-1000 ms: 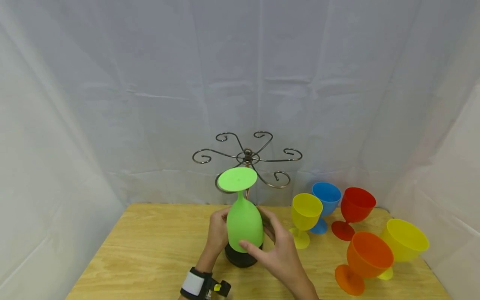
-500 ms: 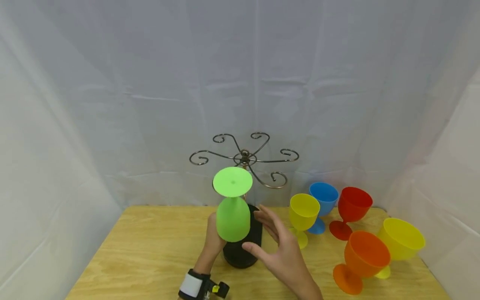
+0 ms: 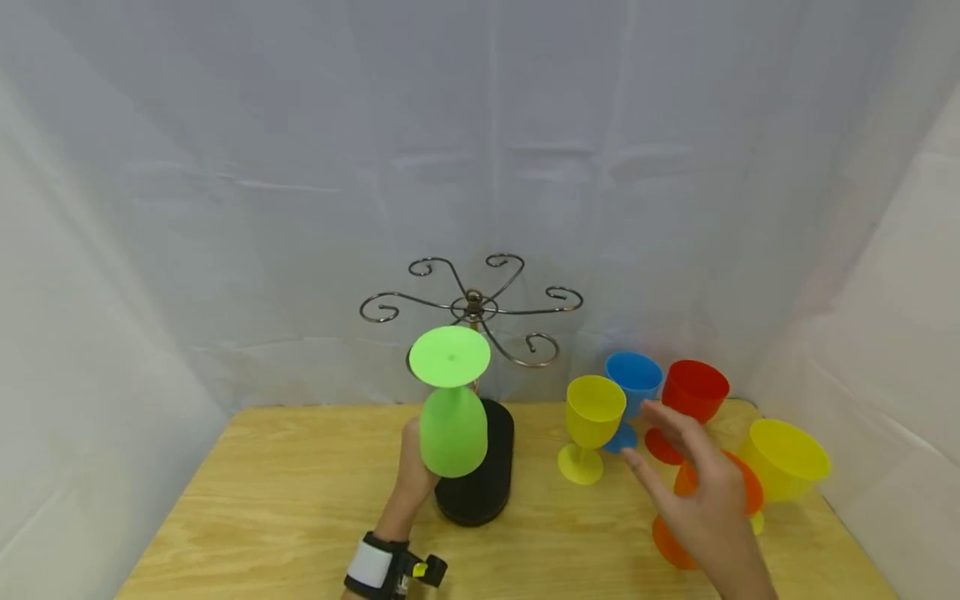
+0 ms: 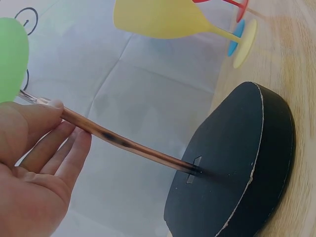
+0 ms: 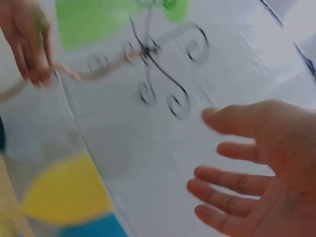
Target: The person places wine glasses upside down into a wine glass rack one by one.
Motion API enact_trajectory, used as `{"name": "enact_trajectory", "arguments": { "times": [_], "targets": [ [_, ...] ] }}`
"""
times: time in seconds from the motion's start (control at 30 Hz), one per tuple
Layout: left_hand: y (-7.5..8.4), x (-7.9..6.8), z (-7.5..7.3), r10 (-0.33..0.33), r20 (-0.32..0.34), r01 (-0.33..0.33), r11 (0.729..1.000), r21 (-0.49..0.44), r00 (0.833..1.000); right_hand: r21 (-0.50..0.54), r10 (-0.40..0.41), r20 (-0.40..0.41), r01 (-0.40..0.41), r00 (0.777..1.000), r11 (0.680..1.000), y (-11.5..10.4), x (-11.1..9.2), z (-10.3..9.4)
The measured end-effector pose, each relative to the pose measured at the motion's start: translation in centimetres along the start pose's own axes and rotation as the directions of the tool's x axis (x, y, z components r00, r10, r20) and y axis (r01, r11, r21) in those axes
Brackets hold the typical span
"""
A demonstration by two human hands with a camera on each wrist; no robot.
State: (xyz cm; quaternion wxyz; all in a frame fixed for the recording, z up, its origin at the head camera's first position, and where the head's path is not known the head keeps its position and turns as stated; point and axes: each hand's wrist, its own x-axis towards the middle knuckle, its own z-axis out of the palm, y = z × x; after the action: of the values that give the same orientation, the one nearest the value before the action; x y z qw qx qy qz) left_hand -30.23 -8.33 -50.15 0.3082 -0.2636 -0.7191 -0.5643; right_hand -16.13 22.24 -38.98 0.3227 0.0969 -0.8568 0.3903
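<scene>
My left hand [image 3: 411, 467] holds a green goblet [image 3: 452, 429] upside down by its bowl, with the goblet's foot up against the front left hook of a metal scroll rack [image 3: 472, 304]. In the left wrist view the left hand's fingers [image 4: 64, 148] lie beside the rack's copper pole [image 4: 128, 144], above its black base [image 4: 237, 163]. My right hand [image 3: 660, 442] hovers open with fingers spread, over an orange goblet [image 3: 746, 492] and close to the blue goblet [image 3: 633, 373] and red goblet [image 3: 693, 387]. In the right wrist view the right hand [image 5: 212, 163] is empty.
A yellow goblet [image 3: 592, 412] stands right of the rack's base [image 3: 480, 492]. A second yellow goblet [image 3: 783, 458] leans at the far right. All sit on a wooden table [image 3: 285, 500] enclosed by white cloth walls.
My right hand let go of the green goblet and swung right toward the cluster of goblets. The left hand shifted the green goblet slightly left at the rack.
</scene>
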Motion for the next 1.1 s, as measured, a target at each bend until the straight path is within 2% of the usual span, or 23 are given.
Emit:
{"name": "enact_trajectory", "arguments": {
  "times": [0.07,0.13,0.23,0.33,0.4,0.43,0.5,0.53,0.73,0.87,1.03,1.1],
  "targets": [
    [0.1,0.0,-0.1,0.0,0.013,0.0,0.999,-0.047,1.0,-0.112,0.059,-0.047,-0.064,0.997,0.992,1.1,-0.3,-2.1],
    [0.0,0.0,-0.1,0.01,0.03,-0.007,0.996,-0.088,1.0,-0.182,0.142,-0.073,-0.154,0.987,0.971,2.2,-0.6,-4.2],
    [0.2,0.0,-0.2,0.006,0.041,-0.001,0.993,-0.116,0.999,-0.268,0.284,-0.013,-0.277,0.959,0.923,3.9,-1.3,-6.6],
    [0.2,0.1,-0.2,0.003,0.016,-0.002,0.997,-0.082,1.0,-0.329,0.424,0.131,-0.364,0.896,0.871,5.5,-1.6,-7.9],
    [0.3,0.0,-0.2,-0.005,0.001,0.006,0.998,-0.069,1.0,-0.37,0.505,0.23,-0.405,0.832,0.836,6.4,-1.5,-8.2],
    [0.3,0.0,-0.2,-0.003,-0.004,0.003,0.998,-0.065,1.0,-0.381,0.526,0.265,-0.414,0.808,0.827,6.7,-1.5,-8.2],
    [0.3,-0.2,-0.2,-0.007,-0.012,0.006,0.996,-0.088,1.0,-0.4,0.549,0.319,-0.416,0.772,0.817,7.2,-1.3,-8.0],
    [0.4,-0.3,-0.2,-0.008,-0.015,0.006,0.995,-0.104,1.0,-0.403,0.55,0.339,-0.41,0.763,0.818,7.3,-1.2,-7.9],
    [0.6,-0.7,-0.1,0.026,-0.035,-0.031,0.989,-0.146,0.999,-0.407,0.532,0.4,-0.375,0.746,0.833,8.0,-1.2,-6.8],
    [0.5,-0.6,0.2,0.03,-0.028,-0.034,0.985,-0.167,0.999,-0.428,0.548,0.417,-0.375,0.725,0.822,8.4,-1.1,-6.5],
    [0.5,-0.6,0.6,0.016,-0.034,-0.023,0.981,-0.194,0.999,-0.459,0.57,0.412,-0.378,0.711,0.804,9.0,-0.9,-6.1],
    [0.6,-0.6,0.8,0.02,-0.04,-0.027,0.978,-0.205,0.999,-0.459,0.568,0.407,-0.378,0.715,0.804,9.1,-0.9,-6.0]
  ]
}}
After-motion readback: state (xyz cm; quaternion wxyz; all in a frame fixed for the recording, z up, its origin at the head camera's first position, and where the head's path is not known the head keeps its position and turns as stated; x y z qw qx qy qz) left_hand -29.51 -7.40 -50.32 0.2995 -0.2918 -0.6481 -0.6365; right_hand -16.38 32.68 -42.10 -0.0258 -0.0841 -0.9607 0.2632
